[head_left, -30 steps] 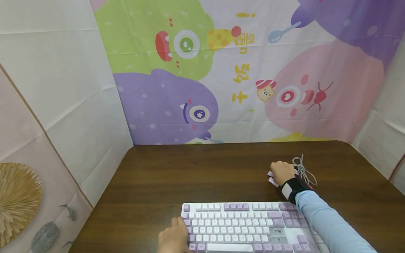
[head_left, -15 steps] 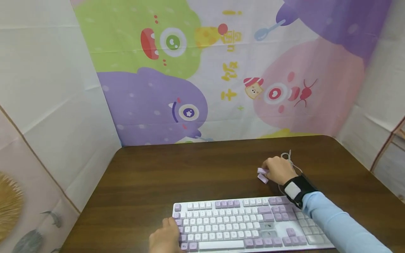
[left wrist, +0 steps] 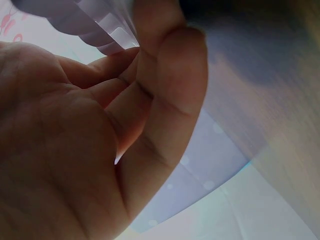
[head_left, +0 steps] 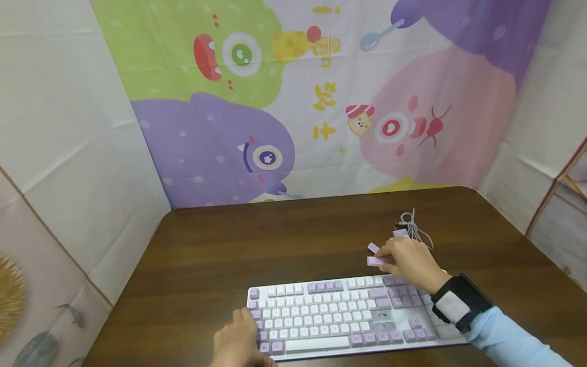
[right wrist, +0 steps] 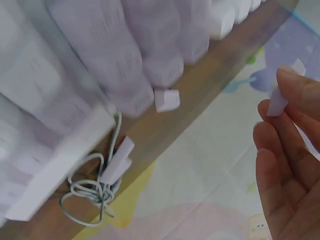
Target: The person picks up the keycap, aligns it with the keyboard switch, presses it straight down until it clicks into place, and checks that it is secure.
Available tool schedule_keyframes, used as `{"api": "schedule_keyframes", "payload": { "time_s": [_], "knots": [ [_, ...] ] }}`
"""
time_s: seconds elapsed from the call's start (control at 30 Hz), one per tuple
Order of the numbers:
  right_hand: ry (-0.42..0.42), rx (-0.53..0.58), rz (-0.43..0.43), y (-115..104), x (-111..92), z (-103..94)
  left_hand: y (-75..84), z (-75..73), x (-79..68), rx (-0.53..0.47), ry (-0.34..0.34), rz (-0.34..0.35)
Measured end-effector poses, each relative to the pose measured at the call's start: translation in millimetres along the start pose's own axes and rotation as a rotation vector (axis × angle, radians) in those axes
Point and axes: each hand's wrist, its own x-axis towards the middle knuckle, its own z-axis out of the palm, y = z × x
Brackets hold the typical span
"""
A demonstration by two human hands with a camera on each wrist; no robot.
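Just past the keyboard [head_left: 339,318] our left hand [head_left: 236,339] grips, our right hand [head_left: 410,259] pinches a purple key [right wrist: 277,101], apparently for fitting; aligning with a gap [head_left: 383,326] seems next

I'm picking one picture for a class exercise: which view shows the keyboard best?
The head view: most of the keyboard shows. The right wrist view has only a blurred part; the left wrist, just some purple keys.

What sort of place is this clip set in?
Probably a small screened-off work nook indoors: a brown table with a keyboard on it, a cartoon-print cloth hanging behind, and pale creased sheets on both sides.
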Motion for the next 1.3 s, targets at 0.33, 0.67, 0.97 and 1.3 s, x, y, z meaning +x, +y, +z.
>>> {"api": "schedule_keyframes", "payload": {
  "time_s": [0.33, 0.67, 0.97, 1.3],
  "knots": [
    [-0.056, 0.019, -0.124, -19.6, -47.3, 9.7, 1.2, -2.8, -1.0, -0.004, 0.014, -0.002],
    [-0.082, 0.055, -0.112, -23.1, -61.2, 16.7, 1.3, 0.0, -0.7, 0.003, 0.028, 0.005],
    [0.021, -0.008, -0.263, -25.1, -62.0, 21.5, 2.5, -3.4, -1.8, 0.007, 0.034, 0.005],
    [0.028, -0.061, -0.277, -25.6, -62.4, 21.2, 48.4, -14.6, -11.1, 0.098, 0.160, 0.056]
  ]
}}
